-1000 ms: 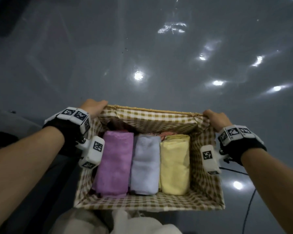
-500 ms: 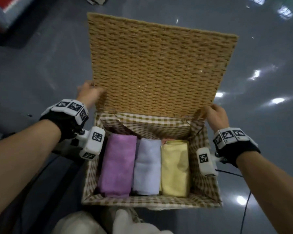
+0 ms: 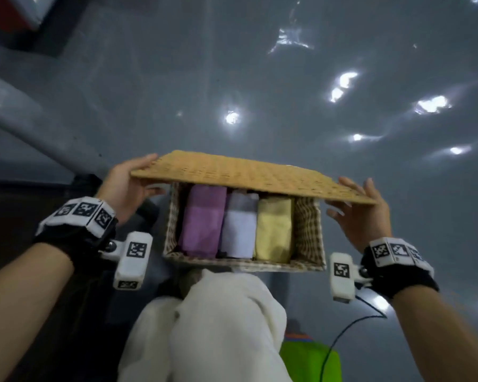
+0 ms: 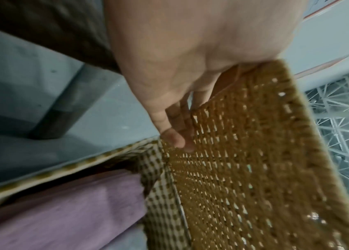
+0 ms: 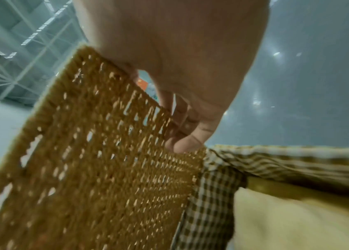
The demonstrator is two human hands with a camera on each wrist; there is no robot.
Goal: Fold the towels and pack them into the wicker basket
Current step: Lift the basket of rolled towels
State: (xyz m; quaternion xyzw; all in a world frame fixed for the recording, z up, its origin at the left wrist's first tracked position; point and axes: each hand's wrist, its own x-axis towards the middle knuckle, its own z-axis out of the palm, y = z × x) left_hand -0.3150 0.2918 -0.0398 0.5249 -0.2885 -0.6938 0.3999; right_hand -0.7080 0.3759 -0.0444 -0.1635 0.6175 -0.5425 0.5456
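The wicker basket (image 3: 243, 264) with a gingham liner (image 4: 160, 194) stands on the floor in front of my knees. Inside lie three folded towels side by side: purple (image 3: 202, 224) at the left, pale lavender (image 3: 238, 230) in the middle, yellow (image 3: 273, 230) at the right. The hinged wicker lid (image 3: 246, 172) hovers almost level over the far half of the basket. My left hand (image 3: 130, 183) pinches its left edge, and my right hand (image 3: 359, 208) pinches its right corner. The wrist views show the lid's underside (image 4: 254, 160) (image 5: 94, 160), with fingers along its edge.
Glossy grey floor with light reflections surrounds the basket. My knees in cream trousers (image 3: 218, 312) are just before its near rim. A green object (image 3: 309, 359) and a black cable (image 3: 342, 334) lie at the lower right. A red and white thing (image 3: 9, 12) is at the top left.
The lid came up from behind the basket, stood upright, and has now swung down towards me over the towels. Both hands moved with it, from the back rim to the lid's sides.
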